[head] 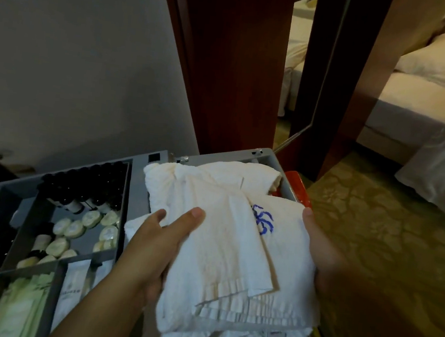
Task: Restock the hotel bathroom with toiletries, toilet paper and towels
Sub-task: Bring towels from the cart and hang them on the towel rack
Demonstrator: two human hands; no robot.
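A folded white towel [228, 255] with a blue mark near one corner is held up over the grey housekeeping cart [141, 187]. My left hand [157, 244] grips its left edge, thumb on top and fingers under. My right hand [317, 251] grips the right edge, thumb tip showing at the top. More white towels [214, 178] lie piled in the cart's right bin beneath. In the tray's left compartments sit small dark bottles [89, 183], round wrapped soaps [76, 228] and white and green sachets [23, 303].
A dark wooden door [226, 72] stands behind the cart, with an opening to its right. Beyond lies a bed with rumpled white linen [443, 116] and patterned carpet [374, 235]. A plain wall [74, 68] is at the left. Something red [297, 185] hangs at the cart's right side.
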